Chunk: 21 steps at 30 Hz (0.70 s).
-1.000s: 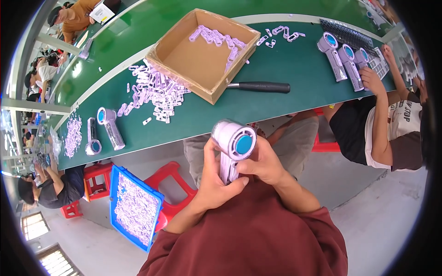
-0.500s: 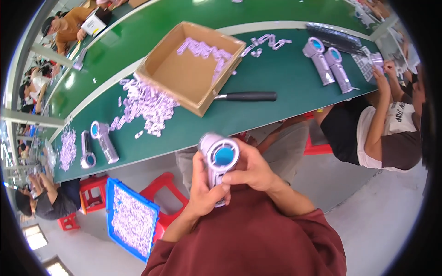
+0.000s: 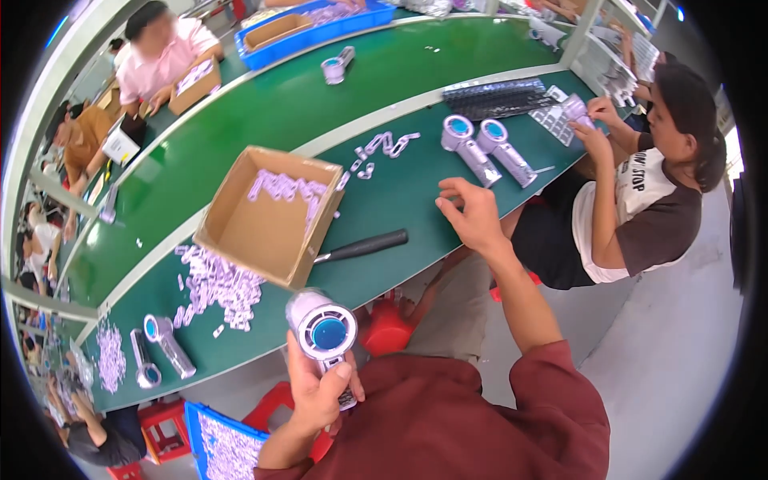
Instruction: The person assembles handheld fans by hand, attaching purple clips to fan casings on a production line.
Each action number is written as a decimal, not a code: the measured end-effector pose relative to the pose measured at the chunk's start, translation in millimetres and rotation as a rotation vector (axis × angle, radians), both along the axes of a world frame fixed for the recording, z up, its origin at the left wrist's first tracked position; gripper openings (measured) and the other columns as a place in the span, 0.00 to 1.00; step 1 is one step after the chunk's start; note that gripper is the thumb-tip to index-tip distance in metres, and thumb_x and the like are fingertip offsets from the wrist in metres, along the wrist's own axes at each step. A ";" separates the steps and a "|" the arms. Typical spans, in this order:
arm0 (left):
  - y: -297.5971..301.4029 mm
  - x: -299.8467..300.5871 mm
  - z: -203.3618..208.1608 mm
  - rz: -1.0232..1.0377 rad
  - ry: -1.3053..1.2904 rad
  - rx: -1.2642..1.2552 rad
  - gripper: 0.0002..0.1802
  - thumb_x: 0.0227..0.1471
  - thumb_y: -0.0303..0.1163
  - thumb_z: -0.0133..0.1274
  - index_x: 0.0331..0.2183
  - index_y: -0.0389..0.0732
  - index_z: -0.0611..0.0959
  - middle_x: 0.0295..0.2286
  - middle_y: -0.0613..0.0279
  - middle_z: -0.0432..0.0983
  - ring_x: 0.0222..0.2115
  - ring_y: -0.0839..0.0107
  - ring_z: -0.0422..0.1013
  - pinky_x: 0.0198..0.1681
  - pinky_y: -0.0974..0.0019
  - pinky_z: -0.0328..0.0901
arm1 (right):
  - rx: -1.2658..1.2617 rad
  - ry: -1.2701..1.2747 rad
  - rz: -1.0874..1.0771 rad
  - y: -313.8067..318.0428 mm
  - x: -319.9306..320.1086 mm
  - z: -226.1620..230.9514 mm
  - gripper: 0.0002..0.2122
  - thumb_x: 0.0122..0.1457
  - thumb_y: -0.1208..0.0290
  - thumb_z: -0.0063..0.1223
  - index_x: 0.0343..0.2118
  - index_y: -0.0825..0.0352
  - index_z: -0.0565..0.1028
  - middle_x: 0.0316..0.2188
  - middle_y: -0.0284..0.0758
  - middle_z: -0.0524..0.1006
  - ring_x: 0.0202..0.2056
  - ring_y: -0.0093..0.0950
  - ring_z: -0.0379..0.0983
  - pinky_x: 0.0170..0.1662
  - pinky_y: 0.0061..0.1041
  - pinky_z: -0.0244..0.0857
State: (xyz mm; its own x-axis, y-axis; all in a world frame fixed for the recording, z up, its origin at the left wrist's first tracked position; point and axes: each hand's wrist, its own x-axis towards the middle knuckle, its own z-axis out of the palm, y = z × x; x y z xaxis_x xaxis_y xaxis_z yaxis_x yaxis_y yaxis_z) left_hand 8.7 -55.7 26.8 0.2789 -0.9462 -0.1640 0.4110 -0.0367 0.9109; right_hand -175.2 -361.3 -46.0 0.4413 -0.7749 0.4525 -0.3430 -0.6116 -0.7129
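Observation:
A lavender handheld fan (image 3: pixel 324 330) with a blue centre is gripped by its handle in my left hand (image 3: pixel 318 394), in front of my body. Its round head points up, with the thumb lying on the handle just below. Over the right part of the green table (image 3: pixel 416 200) my right hand (image 3: pixel 474 216) hangs with its fingers apart and nothing in them. Just beyond it lie two more lavender fans, one nearer the left (image 3: pixel 472 150) and one nearer the right (image 3: pixel 509 154).
On the table stands a cardboard box (image 3: pixel 308 268) with small lavender parts inside. A pile of such parts (image 3: pixel 224 288) lies beside it, next to a black-handled tool (image 3: pixel 368 246). Two fans (image 3: pixel 170 346) lie far left. A co-worker (image 3: pixel 624 192) sits right, handling a lavender piece.
My right hand has let go of the fan and moved right and up over the table. The left hand keeps the fan alone. The view has swung toward the right.

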 end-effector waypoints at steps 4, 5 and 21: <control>-50.6 13.4 46.2 -0.041 -0.207 -0.042 0.32 0.50 0.22 0.52 0.53 0.38 0.55 0.37 0.52 0.69 0.19 0.74 0.70 0.16 0.71 0.70 | 0.039 0.031 -0.094 -11.2 -5.8 -11.2 0.14 0.52 0.77 0.58 0.43 0.70 0.74 0.37 0.43 0.80 0.27 0.36 0.78 0.30 0.30 0.71; -68.1 18.4 57.9 -0.068 -0.253 -0.028 0.32 0.50 0.24 0.53 0.53 0.37 0.55 0.36 0.52 0.70 0.19 0.73 0.71 0.17 0.70 0.69 | 0.047 0.042 -0.111 -9.1 -4.8 -9.3 0.14 0.53 0.76 0.57 0.43 0.70 0.74 0.37 0.43 0.80 0.29 0.37 0.78 0.32 0.32 0.71; -344.4 -11.1 -39.8 -0.236 -0.671 0.168 0.42 0.53 0.44 0.56 0.56 0.24 0.58 0.35 0.42 0.76 0.35 0.57 0.76 0.40 0.63 0.70 | -0.065 0.034 -0.126 -14.5 -3.9 -11.9 0.07 0.52 0.79 0.53 0.35 0.68 0.74 0.28 0.44 0.78 0.30 0.45 0.76 0.33 0.40 0.69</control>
State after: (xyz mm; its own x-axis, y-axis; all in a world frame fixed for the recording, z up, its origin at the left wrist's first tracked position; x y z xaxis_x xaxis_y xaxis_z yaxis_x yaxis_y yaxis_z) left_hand -2.4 -400.1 -13.1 0.1618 -0.9707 -0.1777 -0.2703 -0.2168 0.9380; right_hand -179.1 -375.8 -57.8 0.3578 -0.7950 0.4899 -0.4433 -0.6063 -0.6602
